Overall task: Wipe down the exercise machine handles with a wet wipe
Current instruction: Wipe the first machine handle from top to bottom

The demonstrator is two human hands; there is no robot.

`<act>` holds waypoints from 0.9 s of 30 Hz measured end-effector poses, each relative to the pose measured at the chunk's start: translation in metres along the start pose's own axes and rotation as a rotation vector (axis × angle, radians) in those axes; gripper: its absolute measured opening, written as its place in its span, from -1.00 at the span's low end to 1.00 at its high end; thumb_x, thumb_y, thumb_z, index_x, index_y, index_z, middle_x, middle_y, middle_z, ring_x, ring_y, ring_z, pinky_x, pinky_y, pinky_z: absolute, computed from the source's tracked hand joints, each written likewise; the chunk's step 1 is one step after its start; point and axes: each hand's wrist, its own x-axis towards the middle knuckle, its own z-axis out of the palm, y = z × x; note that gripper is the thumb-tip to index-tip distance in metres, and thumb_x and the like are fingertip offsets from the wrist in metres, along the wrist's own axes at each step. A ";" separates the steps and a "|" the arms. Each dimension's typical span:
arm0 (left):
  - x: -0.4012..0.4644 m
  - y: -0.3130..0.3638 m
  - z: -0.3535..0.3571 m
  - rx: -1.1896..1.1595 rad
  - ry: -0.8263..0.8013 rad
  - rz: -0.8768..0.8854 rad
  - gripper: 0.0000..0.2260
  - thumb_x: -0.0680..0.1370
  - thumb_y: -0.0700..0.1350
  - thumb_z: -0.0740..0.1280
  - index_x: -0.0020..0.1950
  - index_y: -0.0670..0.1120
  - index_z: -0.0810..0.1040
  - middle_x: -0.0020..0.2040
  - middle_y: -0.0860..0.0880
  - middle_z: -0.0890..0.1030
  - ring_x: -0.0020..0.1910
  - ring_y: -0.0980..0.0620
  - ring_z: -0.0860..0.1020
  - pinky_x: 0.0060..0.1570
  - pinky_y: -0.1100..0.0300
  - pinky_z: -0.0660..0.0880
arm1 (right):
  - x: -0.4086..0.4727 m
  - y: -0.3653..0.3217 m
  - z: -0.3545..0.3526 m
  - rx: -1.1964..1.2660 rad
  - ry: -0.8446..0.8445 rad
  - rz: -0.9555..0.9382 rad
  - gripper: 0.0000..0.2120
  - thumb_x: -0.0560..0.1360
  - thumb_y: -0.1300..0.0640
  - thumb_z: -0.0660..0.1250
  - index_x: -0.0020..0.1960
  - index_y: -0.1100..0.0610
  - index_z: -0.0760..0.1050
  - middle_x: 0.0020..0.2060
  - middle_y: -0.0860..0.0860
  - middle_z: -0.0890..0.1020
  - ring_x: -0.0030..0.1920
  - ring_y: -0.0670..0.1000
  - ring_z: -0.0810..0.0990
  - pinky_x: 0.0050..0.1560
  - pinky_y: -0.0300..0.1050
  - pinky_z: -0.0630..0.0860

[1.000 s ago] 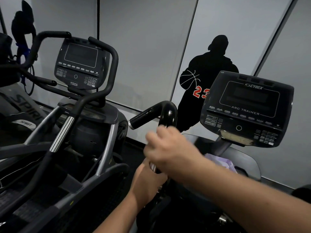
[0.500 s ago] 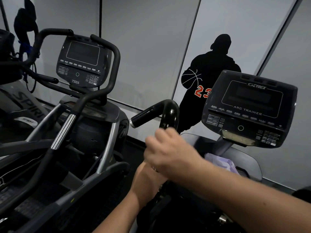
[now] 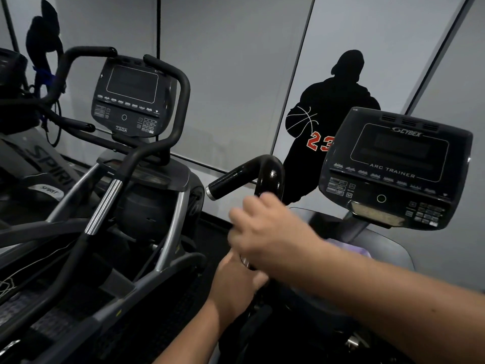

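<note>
Both hands clasp the black handle (image 3: 265,177): the right hand (image 3: 265,229) closed just below its bend, the left hand (image 3: 233,282) closed lower; no wipe is visible, so bare-skin rubbing or a missed stub end is the risk.

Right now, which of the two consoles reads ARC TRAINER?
The console on the right, just beyond the right hand, with CYBEX printed above its screen. The left console reads 750A instead.

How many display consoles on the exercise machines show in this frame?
3. One console marked Arc Trainer at right, one console marked 750A at centre left, and one partly cut-off console at the far left edge. Others may lie out of frame.
</note>
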 end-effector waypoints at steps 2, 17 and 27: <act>0.002 0.003 0.000 -0.047 0.071 -0.040 -0.80 0.38 -0.11 0.52 -0.09 0.03 0.55 -0.22 0.11 0.64 -0.26 0.28 0.56 -0.21 0.31 0.51 | 0.013 0.029 -0.007 -0.021 0.039 0.124 -0.78 0.40 0.23 0.09 -0.22 0.12 0.51 -0.22 0.11 0.49 -0.21 0.15 0.46 -0.23 0.01 0.24; 0.000 0.005 -0.002 -0.041 0.031 -0.038 -0.73 0.38 -0.14 0.52 0.01 0.04 0.57 -0.14 0.08 0.66 -0.19 0.27 0.60 -0.16 0.37 0.54 | -0.004 0.017 0.001 0.079 0.033 0.049 -0.87 0.40 0.27 0.17 -0.23 0.15 0.48 -0.24 0.11 0.46 -0.30 0.10 0.41 -0.32 -0.02 0.25; 0.002 0.006 -0.001 -0.069 0.032 -0.161 -0.81 0.42 -0.08 0.51 -0.05 0.07 0.56 -0.16 0.02 0.68 -0.21 0.09 0.66 -0.13 0.10 0.68 | 0.033 0.093 -0.005 0.136 0.039 0.521 -0.90 0.48 0.34 0.30 -0.14 0.19 0.43 -0.12 0.12 0.41 -0.25 0.19 0.48 -0.30 0.08 0.52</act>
